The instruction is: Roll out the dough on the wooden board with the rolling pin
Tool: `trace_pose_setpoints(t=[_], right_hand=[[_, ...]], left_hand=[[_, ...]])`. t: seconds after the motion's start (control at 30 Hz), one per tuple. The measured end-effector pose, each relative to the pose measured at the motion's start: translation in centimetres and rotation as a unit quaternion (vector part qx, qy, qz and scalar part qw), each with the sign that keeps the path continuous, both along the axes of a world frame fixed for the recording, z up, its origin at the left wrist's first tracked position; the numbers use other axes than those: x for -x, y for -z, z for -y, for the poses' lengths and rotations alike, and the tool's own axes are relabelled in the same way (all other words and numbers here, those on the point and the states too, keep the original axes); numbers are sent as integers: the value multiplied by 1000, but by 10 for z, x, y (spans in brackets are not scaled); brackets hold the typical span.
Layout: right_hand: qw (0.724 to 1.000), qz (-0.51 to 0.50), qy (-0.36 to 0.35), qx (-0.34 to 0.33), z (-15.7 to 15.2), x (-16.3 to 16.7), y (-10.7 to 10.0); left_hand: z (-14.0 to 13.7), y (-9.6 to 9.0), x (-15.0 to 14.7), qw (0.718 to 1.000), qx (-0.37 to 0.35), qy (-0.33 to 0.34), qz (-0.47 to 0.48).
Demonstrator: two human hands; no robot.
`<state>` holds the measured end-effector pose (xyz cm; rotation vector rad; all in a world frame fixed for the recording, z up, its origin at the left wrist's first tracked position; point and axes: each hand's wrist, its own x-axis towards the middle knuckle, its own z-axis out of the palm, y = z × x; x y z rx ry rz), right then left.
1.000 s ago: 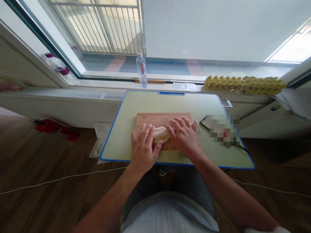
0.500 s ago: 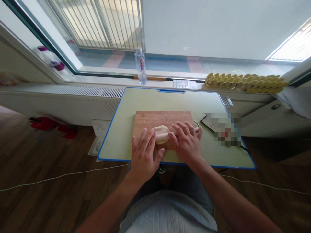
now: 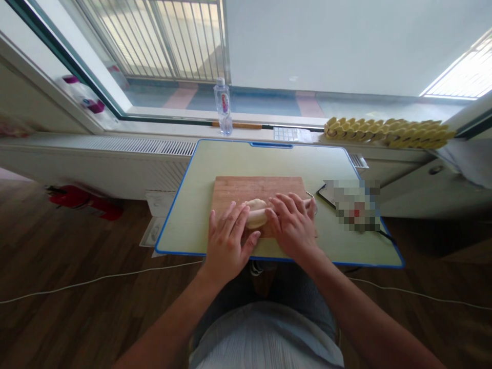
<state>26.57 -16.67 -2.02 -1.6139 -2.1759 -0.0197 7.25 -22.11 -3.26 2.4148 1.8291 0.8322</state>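
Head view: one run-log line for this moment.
left hand: flat on rolling pin | right hand: flat on rolling pin | dough: under pin, on wooden board | board: on table

Rolling pin (image 3: 257, 216) now nearer the person (image 3: 265, 333) (more dough (image 3: 255, 203) beyond).

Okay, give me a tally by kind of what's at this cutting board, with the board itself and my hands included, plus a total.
Hands: 2, the left hand and the right hand
Rolling pin: 1
Dough, pieces showing: 1
Cutting board: 1
Total: 5
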Motion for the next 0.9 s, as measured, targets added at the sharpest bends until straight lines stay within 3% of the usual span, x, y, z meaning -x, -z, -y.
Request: trace_pose_setpoints(t=[0.1, 0.2, 0.5, 0.6, 0.9], right_hand=[[1000, -3, -10, 3, 21, -9, 4], [1000, -4, -13, 6, 23, -11, 4], [1000, 10, -3, 9, -43, 16, -2], [1000, 10, -6, 10, -50, 18, -1], [1000, 11, -21, 6, 10, -8, -2]], left_hand=[[19, 5, -2, 1000, -11, 15, -3], [22, 6, -4, 1000, -10, 9, -2], [-41, -10, 1, 998, 40, -42, 8], [-48, -13, 1, 998, 46, -43, 9], [10, -1, -2, 1000, 12, 2, -20]])
